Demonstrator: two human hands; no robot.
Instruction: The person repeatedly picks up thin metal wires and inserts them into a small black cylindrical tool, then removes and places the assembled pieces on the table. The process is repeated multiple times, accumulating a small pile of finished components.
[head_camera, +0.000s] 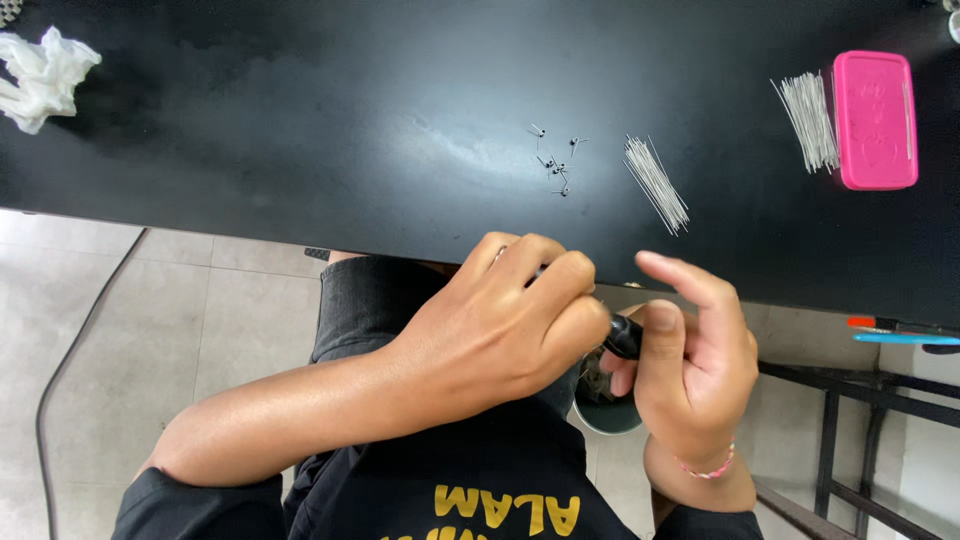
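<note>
Hands meet below the black counter edge: left hand wrapped tight around a small black tool, right hand pinching its tip; six bent wire pieces lie done above, two straight silver wire piles wait.

Left hand curled around a small black cylindrical tool; right hand pinching its tip. Black bench carries thin straight silver wires, small bent wire pieces, pink rectangular plastic box, crumpled white tissue.
</note>
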